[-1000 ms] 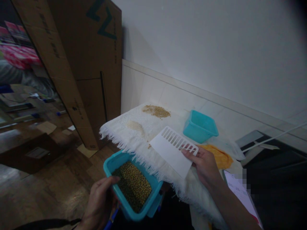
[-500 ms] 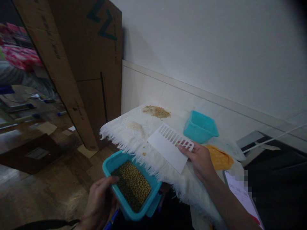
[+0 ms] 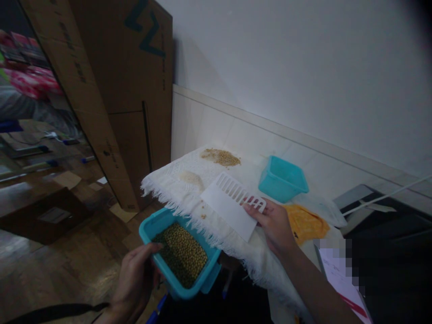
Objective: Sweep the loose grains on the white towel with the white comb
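Left hand [image 3: 135, 272], thumb over the rim, gripped a teal rectangular plastic tub [image 3: 168, 278] part-filled with dark green beans [image 3: 168, 257] and round yellow beans [image 3: 191, 249], held just off the fringed edge of a white cloth [image 3: 168, 177]. Right hand [image 3: 275, 222] had its grip closed on the slotted end of a flat white scraper [image 3: 227, 213] over that cloth. Beyond lay crumpled orange fabric [image 3: 307, 222], a small pale grain patch [image 3: 191, 178], a second teal tub [image 3: 283, 180] and a tan bean pile [image 3: 227, 157] near the white wall [image 3: 286, 67].

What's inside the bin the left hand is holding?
The blue bin in the left hand holds dark green beans beside yellow beans; its floor and anything under the top layer are covered.
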### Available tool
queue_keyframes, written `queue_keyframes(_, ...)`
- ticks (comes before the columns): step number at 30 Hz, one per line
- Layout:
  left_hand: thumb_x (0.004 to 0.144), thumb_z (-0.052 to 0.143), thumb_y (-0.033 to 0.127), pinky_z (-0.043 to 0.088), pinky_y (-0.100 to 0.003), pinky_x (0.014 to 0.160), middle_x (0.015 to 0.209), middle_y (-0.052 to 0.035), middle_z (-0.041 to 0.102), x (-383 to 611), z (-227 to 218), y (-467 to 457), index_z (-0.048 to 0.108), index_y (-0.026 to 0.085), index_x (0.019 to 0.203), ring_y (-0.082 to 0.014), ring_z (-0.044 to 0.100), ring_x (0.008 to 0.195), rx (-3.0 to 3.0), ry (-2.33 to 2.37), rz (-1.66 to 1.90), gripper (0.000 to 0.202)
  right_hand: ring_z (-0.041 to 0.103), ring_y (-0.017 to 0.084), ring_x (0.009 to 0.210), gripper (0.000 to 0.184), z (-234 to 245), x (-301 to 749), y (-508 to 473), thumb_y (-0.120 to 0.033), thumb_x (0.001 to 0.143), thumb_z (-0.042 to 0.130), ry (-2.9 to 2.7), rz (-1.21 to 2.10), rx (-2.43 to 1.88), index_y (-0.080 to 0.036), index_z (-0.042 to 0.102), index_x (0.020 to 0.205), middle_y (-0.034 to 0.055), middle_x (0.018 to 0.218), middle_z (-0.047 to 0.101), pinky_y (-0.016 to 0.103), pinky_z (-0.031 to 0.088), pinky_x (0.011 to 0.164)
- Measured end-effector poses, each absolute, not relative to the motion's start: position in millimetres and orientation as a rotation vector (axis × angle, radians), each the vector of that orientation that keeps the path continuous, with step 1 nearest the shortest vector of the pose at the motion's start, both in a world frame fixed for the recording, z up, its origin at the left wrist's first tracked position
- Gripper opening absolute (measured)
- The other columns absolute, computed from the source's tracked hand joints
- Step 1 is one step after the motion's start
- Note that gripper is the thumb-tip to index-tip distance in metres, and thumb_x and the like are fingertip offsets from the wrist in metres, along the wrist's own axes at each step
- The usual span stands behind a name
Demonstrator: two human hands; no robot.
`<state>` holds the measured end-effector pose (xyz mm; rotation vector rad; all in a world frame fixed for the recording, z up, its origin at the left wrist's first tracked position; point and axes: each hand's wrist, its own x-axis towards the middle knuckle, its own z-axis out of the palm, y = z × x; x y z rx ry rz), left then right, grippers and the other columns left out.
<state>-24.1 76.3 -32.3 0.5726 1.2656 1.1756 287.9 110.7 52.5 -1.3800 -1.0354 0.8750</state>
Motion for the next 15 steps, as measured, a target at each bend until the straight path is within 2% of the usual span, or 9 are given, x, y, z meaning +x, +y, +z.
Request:
queue_keyframes(5,0.066,0.085,0.05,0.035,-0.03,0.035,0.035,-0.0051,0.056,-26,-30,79,0.065,0.026,0.036,-0.0148,0.044,0.029,0.569,1.261,1.158,0.042,0.084,0.03,0.081,0.051,49,277,107,-0.059,0.065,0.11,-1.006,0.888,-1.375,-0.022,0.092,0.095,0.0097,0.098,0.092,0.039,0.067,0.073)
queue_keyframes(10,0.067,0.083,0.047,0.027,-0.028,0.034,0.033,-0.0045,0.054,-20,-28,76,0.063,0.025,0.037,-0.013,0.04,0.028,0.522,1.267,1.229,0.042,0.086,0.033,0.088,0.055,52,290,111,-0.058,0.063,0.111,-0.979,0.911,-1.37,-0.021,0.093,0.1,0.0119,0.104,0.093,0.045,0.07,0.082)
queue_keyframes(15,0.072,0.082,0.041,0.031,-0.026,0.035,0.036,-0.0052,0.059,-19,-17,72,0.066,0.023,0.04,-0.0127,0.043,0.031,0.52,1.263,1.215,0.04,0.085,0.032,0.082,0.055,50,285,116,-0.059,0.061,0.112,-1.012,0.887,-1.4,-0.021,0.093,0.096,0.01,0.096,0.092,0.043,0.069,0.078)
